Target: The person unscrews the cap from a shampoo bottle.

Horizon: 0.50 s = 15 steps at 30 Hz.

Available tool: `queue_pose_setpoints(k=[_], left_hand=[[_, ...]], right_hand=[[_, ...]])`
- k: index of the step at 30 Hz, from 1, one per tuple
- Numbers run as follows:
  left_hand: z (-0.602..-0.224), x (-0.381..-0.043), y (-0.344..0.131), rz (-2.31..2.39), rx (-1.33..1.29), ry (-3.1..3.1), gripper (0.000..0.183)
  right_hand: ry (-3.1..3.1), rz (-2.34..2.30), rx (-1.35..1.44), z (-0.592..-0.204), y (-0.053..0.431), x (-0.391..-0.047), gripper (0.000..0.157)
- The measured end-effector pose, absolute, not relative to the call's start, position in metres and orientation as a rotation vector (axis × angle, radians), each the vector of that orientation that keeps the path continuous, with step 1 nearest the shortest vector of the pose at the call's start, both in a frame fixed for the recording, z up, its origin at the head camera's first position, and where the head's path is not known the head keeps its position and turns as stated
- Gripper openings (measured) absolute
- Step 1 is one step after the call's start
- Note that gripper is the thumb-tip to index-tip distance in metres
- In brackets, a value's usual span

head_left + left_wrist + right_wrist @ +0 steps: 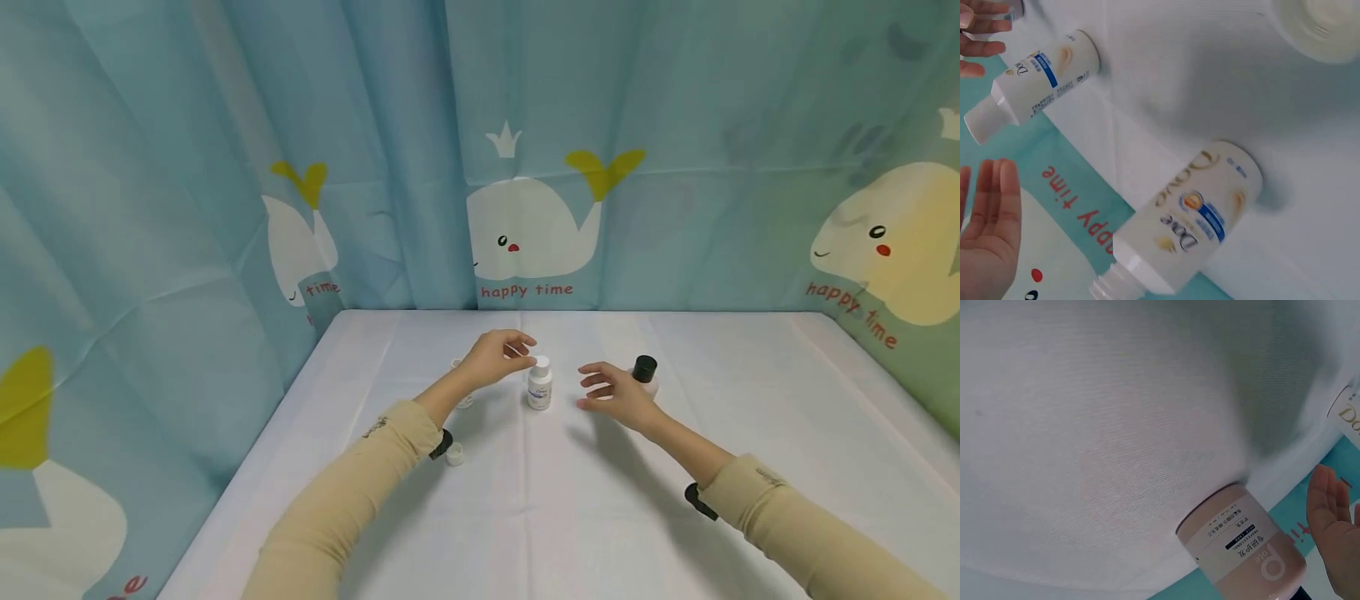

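Observation:
My left hand [495, 358] hovers beside a small white Dove bottle [539, 392] whose white cap is on. Its fingers are loosely bent and hold nothing; in the left wrist view the fingertips stand apart from that cap. A second white Dove bottle [1188, 219], uncapped with its threaded neck showing, stands near the left wrist, partly hidden by that hand in the head view. To the right of the capped bottle my right hand [618, 396] is held in the air, fingers spread and holding nothing. Behind it stands a pink Dove bottle [1241, 544] with a black cap [644, 368].
A loose white cap [454, 454] lies on the table beneath the left forearm. White cloth [525, 533] covers the table. A blue curtain [405, 167] with printed whales hangs along the back and left edges.

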<state>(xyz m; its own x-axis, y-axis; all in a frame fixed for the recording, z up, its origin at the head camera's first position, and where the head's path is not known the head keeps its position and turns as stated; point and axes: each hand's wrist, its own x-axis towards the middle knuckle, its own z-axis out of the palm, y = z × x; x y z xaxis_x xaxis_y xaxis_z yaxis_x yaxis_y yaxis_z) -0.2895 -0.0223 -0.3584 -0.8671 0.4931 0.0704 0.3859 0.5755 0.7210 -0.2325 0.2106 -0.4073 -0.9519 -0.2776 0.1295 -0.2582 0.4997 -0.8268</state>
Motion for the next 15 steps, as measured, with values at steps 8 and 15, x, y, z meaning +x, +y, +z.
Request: queue_pose_setpoints(k=[8, 15], left_hand=[[-0.36, -0.291, -0.013, 1.228, 0.766, 2.65, 0.029], [-0.361, -0.294, -0.008, 1.281, 0.79, 2.619, 0.03]], right_hand=[[2.69, -1.49, -0.459, -0.413, 0.202, -0.246, 0.054], [2.57, -1.579, -0.505, -0.418, 0.199, -0.258, 0.06]])
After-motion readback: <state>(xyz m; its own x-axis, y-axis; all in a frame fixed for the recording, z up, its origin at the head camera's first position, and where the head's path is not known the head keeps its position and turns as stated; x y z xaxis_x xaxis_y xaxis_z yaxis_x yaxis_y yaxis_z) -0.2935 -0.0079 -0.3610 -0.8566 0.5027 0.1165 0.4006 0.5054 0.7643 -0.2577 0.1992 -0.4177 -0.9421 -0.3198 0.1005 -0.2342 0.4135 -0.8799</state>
